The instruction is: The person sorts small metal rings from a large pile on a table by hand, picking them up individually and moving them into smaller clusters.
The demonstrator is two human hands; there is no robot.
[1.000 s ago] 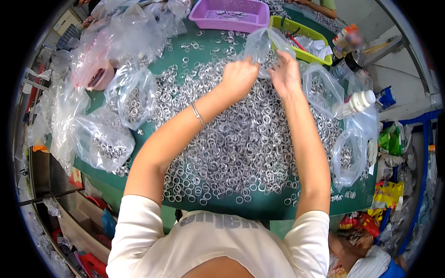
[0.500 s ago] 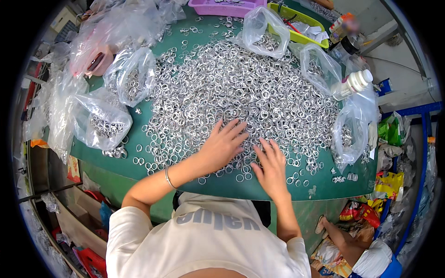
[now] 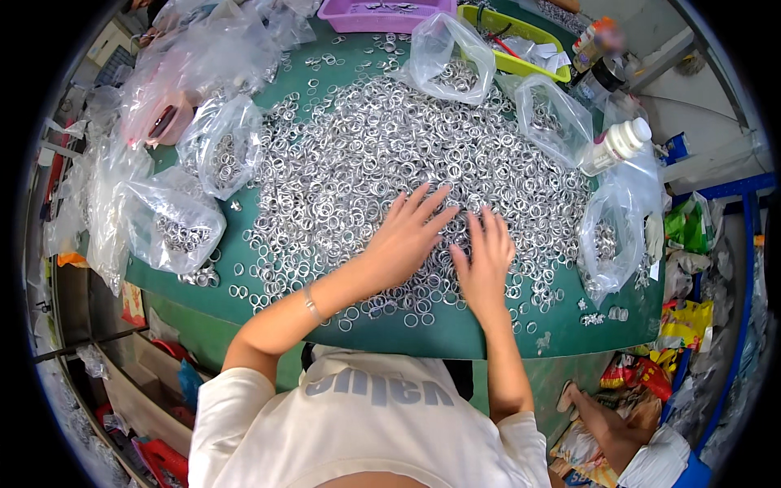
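Observation:
A wide heap of silver metal rings (image 3: 350, 163) covers the middle of the green table (image 3: 220, 297). My left hand (image 3: 407, 240) lies palm down over the front of the heap, fingers spread among the rings, a bangle on its wrist. Just right of it, my right hand (image 3: 486, 264) reaches onto the rings, its thumb apart and its fingers stretched forward. Neither hand shows a ring gripped; what lies under the palms is hidden. Loose rings (image 3: 419, 313) are scattered between the hands and the near edge.
Clear bags with rings stand left (image 3: 175, 232) and right (image 3: 610, 244) of the heap. Behind it are a purple basket (image 3: 386, 23), a yellow-green basket (image 3: 529, 61) and another open bag (image 3: 447, 61). A white bottle (image 3: 618, 146) leans at right. Another person's leg (image 3: 602, 423) shows at lower right.
Both hands have moved a little to the right and farther into the heap, fingers still spread. The view has shifted slightly.

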